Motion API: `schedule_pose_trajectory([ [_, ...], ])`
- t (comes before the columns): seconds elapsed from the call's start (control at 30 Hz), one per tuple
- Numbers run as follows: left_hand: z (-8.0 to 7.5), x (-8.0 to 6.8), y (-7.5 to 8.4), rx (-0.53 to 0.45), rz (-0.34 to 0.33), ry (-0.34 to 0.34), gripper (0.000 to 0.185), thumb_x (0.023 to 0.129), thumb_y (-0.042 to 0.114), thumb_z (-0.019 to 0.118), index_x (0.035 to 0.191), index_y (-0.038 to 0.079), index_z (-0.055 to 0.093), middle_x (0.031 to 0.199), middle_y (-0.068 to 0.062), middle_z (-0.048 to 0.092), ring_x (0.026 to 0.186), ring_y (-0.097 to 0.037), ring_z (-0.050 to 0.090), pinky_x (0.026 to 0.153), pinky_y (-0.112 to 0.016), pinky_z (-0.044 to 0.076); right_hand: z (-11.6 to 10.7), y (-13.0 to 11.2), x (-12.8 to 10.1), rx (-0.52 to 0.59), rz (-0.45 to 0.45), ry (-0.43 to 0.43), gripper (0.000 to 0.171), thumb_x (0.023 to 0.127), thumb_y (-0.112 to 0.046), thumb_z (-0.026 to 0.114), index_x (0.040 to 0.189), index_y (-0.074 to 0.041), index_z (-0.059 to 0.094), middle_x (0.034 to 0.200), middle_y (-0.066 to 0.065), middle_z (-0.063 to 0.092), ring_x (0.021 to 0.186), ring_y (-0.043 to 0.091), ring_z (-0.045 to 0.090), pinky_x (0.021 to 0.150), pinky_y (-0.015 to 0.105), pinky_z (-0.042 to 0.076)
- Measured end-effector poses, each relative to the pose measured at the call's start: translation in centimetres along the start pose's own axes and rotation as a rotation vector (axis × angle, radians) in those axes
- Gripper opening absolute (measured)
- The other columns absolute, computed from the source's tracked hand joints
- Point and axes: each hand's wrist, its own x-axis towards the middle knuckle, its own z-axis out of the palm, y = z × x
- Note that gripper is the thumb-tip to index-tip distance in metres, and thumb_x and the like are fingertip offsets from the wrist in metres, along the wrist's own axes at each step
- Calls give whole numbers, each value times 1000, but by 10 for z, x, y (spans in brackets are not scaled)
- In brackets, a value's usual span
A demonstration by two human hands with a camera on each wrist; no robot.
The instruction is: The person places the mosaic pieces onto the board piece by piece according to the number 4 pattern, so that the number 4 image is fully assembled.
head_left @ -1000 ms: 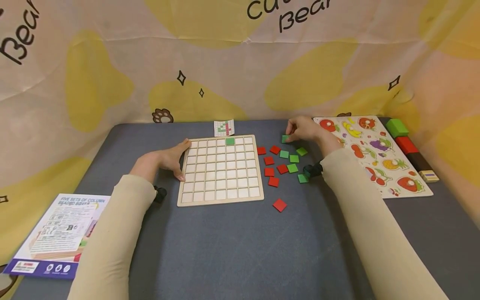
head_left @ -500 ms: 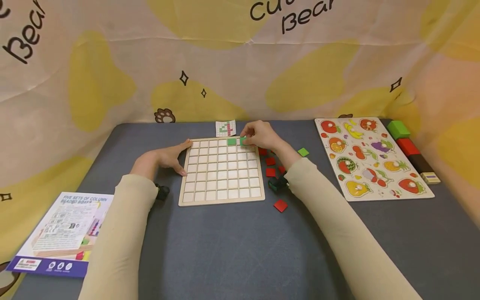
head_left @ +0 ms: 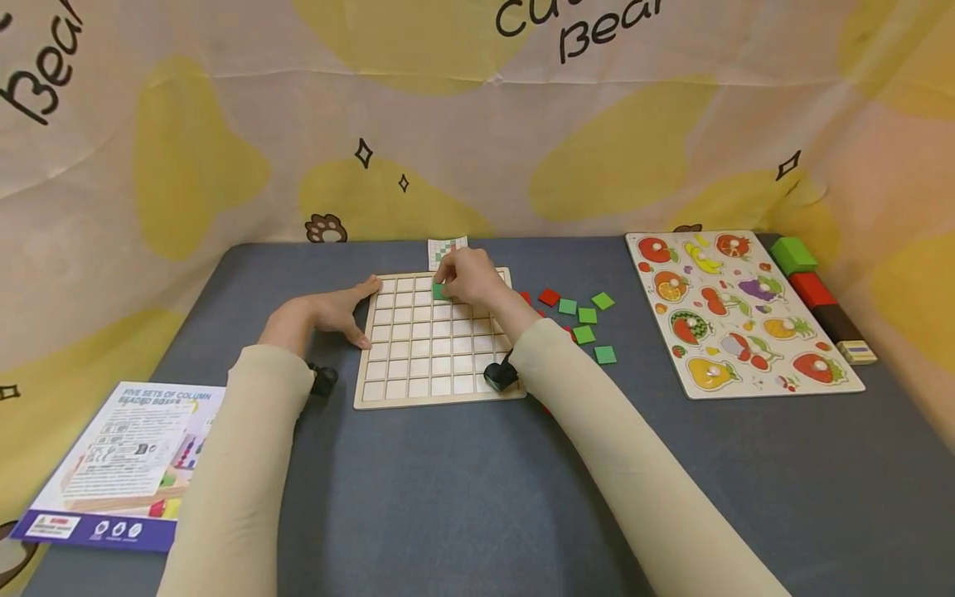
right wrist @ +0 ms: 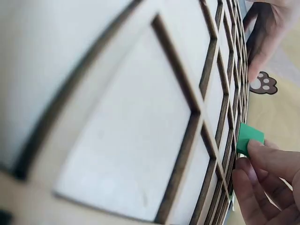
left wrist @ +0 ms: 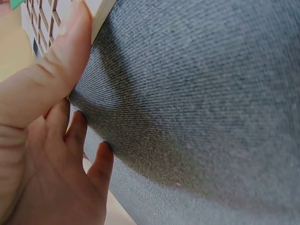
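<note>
1. At the centre of the head view a wooden grid board [head_left: 438,340] lies flat on a dark grey table [head_left: 462,489], its square cells open upward to take flat tiles.

2. The right hand [head_left: 466,278] reaches over the board's upper edge, fingers curled together and pinching a green tile [head_left: 438,291] just above a cell in the top rows. The right wrist view, lower right, shows the same green tile [right wrist: 248,138] caught between the fingertips [right wrist: 269,157] and tilted against the grid ribs, not yet lying flat.

3. The right forearm crosses the board's right side diagonally, from lower right of the frame up to the centre, wrist bent down so the fingers approach from above.

4. The left hand [head_left: 328,319] rests at the board's left edge, fingers straight and relaxed, holding nothing. In the left wrist view, upper left, the thumb [left wrist: 70,51] presses the board's side, seemingly to steady it.

5. Loose red and green tiles [head_left: 578,319] lie scattered just right of the board, within the right hand's reach.

6. A small pattern card [head_left: 446,249] lies just beyond the board's top edge, likely a guide to colours.

7. A fruit puzzle [head_left: 739,311] lies at the right, coloured blocks [head_left: 809,290] beyond it, and a printed box [head_left: 123,464] at lower left.
</note>
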Motion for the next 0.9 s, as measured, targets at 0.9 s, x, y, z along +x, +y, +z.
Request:
schedule_pose_trajectory([
  [0.9,3,-2,0,-12,2,16,118,82,9,79,159,7,-11,164,-16,-25,152,-42,-21,122,-65,-2,-107,106,-43,15,129,-75,24,91,-4,66,113,2,71,112,20,71,96,24,65,81,33,54],
])
